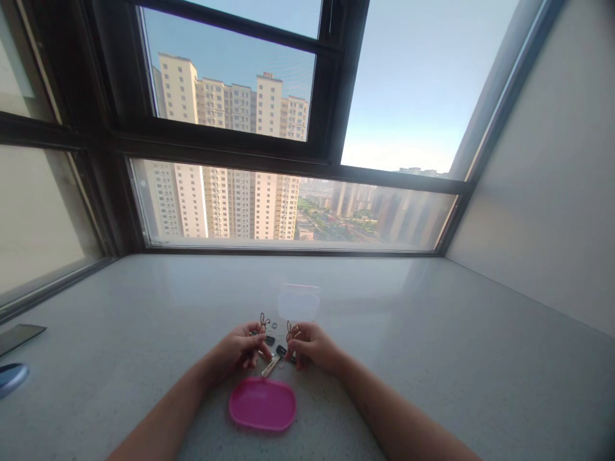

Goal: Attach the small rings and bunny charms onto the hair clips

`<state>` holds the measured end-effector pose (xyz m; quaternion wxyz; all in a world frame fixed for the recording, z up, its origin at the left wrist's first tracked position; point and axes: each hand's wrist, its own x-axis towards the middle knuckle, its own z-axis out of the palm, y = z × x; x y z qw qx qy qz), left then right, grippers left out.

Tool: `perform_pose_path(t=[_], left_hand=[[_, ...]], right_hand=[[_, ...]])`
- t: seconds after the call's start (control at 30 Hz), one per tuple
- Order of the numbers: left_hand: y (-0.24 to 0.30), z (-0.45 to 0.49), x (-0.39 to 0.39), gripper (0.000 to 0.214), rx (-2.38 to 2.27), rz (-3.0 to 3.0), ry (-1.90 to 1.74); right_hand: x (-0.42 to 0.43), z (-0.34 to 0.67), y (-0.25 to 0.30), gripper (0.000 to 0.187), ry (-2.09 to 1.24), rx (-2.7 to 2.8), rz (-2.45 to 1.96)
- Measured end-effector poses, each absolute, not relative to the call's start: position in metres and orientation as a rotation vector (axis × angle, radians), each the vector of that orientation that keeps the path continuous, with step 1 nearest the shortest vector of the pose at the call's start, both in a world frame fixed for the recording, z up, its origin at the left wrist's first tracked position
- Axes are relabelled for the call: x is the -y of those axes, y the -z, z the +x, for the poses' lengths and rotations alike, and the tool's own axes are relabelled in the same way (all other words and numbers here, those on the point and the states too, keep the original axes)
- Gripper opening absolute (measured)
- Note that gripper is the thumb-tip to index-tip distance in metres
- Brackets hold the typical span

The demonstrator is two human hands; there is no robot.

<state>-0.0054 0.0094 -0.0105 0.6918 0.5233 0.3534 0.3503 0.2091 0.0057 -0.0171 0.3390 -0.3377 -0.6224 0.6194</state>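
My left hand (pixel 245 346) is closed, thumb and fingers pinching a thin, dark-brown looped clasp (pixel 262 319) with rabbit-ear loops pointing up. A similar looped clasp (pixel 289 329) stands up from the pinched fingers of my right hand (pixel 310 347). On the counter between the hands lies a key (pixel 272 365) with a black head and a silver blade, its tip near the pink tray. Another black-headed piece (pixel 270 340), likely a key, is beside the left fingers, partly hidden. A small dark ring (pixel 274 325) rests just beyond them.
An oval pink tray (pixel 262 428) sits on the pale counter (pixel 413 358) nearest me. Beyond the hands lies a clear, flat rectangular sheet or bag (pixel 298 302). At the left edge are a dark flat object (pixel 20 337) and a rounded bluish object (pixel 12 379). Windows stand behind.
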Motion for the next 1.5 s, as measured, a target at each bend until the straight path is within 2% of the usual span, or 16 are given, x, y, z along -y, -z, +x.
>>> perform_pose_path(t=[0.6,1.5], left_hand=[[0.018,-0.006,-0.017,0.019,-0.75,1.14,-0.756],[0.02,-0.005,-0.019,0.019,-0.771,1.169,-0.775]], right_hand=[[-0.007,0.211,0.017,0.036,-1.68,1.593,-0.867],[-0.006,0.214,0.013,0.036,-1.71,1.602,-0.802]])
